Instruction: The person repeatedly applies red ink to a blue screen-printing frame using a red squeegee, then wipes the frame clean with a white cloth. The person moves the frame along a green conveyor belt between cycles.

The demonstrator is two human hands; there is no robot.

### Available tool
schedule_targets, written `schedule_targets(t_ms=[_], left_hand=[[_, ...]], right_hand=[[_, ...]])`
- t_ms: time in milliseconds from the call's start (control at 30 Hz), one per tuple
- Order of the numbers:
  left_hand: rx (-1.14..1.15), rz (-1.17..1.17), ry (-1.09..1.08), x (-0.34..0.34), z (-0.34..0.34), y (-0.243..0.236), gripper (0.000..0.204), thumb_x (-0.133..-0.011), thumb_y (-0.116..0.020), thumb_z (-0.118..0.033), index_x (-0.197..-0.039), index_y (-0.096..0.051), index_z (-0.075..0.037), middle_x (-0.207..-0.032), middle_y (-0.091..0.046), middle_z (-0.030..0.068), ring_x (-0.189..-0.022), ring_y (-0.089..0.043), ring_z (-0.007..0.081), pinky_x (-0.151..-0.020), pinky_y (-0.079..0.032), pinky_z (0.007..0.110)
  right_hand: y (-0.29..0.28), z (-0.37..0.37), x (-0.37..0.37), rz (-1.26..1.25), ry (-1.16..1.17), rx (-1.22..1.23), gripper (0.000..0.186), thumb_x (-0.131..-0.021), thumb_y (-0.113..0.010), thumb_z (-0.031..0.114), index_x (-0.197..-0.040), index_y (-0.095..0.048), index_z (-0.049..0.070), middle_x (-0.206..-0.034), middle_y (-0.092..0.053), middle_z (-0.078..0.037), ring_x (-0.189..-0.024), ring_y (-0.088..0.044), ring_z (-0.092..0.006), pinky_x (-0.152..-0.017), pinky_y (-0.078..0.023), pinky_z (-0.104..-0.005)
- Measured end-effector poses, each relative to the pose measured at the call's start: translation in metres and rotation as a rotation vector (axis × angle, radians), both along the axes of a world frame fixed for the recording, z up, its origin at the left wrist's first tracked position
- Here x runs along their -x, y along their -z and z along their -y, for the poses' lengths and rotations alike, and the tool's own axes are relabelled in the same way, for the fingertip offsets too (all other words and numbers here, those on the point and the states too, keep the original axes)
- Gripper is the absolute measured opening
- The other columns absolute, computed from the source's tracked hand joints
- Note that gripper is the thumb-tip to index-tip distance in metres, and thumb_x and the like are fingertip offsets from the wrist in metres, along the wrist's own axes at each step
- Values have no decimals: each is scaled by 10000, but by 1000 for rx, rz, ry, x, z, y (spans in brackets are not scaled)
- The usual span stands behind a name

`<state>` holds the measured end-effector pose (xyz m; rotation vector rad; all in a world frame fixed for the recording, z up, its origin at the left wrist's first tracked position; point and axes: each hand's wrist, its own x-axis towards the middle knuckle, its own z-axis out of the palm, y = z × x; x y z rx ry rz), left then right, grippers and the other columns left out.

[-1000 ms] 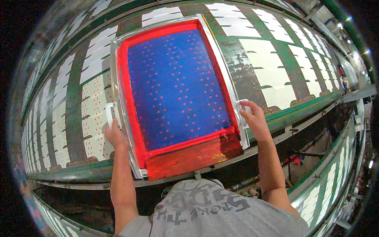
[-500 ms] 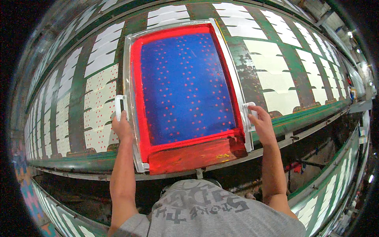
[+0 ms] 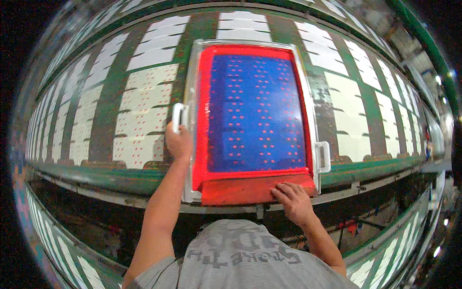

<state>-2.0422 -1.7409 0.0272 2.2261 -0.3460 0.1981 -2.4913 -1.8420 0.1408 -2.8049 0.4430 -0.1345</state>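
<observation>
Long green table [image 3: 346, 180], largest item. Silvery frame [image 3: 310, 111] lies on it around the middle, near end at the table's near edge, red inside border. Blue mesh [image 3: 250, 111] fills it. Dotted pale sheets [image 3: 144, 111] left of frame along the near edge; plain pale sheets [image 3: 349, 115] right of it; white sheets [image 3: 243, 26] along the far edge, no dots made out. Progress, judged from that: near-edge sheets left of frame look done, those right look undone; under the frame, can't tell. Red strip [image 3: 236, 192] across frame's near end. Left hand [image 3: 179, 142] closed round the left handle [image 3: 177, 118]. Right hand [image 3: 297, 206] has its fingers on the red strip's right part; gripping or just resting, can't tell. Right handle [image 3: 325, 156] free. Smallest: red dots on mesh.
</observation>
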Motion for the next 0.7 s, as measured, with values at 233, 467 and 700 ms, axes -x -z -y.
schedule_targets(t_ms=[233, 467, 700], left_hand=[[72, -55, 131, 4, -4, -6, 603, -992, -663, -75, -1559, -478, 8, -1451, -625, 259, -1320, -599, 464, -1124, -485, 560], [73, -41, 161, 4, -7, -10, 617, -1000, -660, -79, -1568, -439, 19, -1413, -630, 289, -1295, -603, 481, -1111, -484, 569], [84, -41, 154, 4, -7, -8, 580, -1010, -660, -88, -1550, -470, 6, -1403, -640, 274, -1276, -615, 469, -1092, -492, 559]], right_hand=[[-22, -12, -81, -146, -17, 89, 479, -836, -696, 29, -1306, -741, 106, -1221, -747, -108, -1118, -715, -351, -970, -562, -507], [-39, -13, -94, -358, 42, 30, 435, -897, -695, 151, -1329, -748, 170, -1157, -753, -134, -1121, -726, -380, -945, -603, -527], [-16, -36, -90, -53, 49, 96, 555, -746, -732, -10, -1289, -745, 102, -1198, -742, -109, -1109, -715, -364, -958, -574, -497]])
